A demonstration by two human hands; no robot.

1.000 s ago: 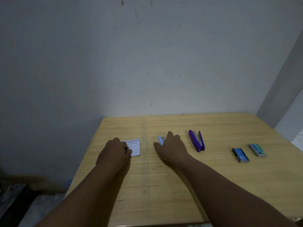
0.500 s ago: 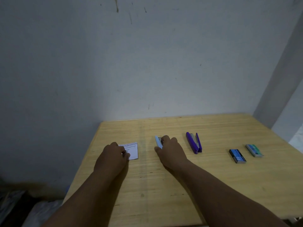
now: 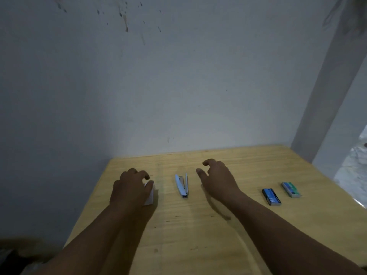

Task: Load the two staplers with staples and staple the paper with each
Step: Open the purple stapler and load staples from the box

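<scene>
Paper [image 3: 150,195] near desk [image 3: 198,235] left edge pinched by left hand [image 3: 131,187]; right hand [image 3: 217,178] held released, loosely curled, right of pale stapler [image 3: 182,185].

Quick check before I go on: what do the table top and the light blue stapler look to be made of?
The table looks like pale wood or a wood veneer with a smooth, slightly glossy coat: grain lines and small dark specks show. The light blue stapler seems to have a matte plastic shell; a darker part at its near end may be metal, but the dim light leaves that open.
</scene>
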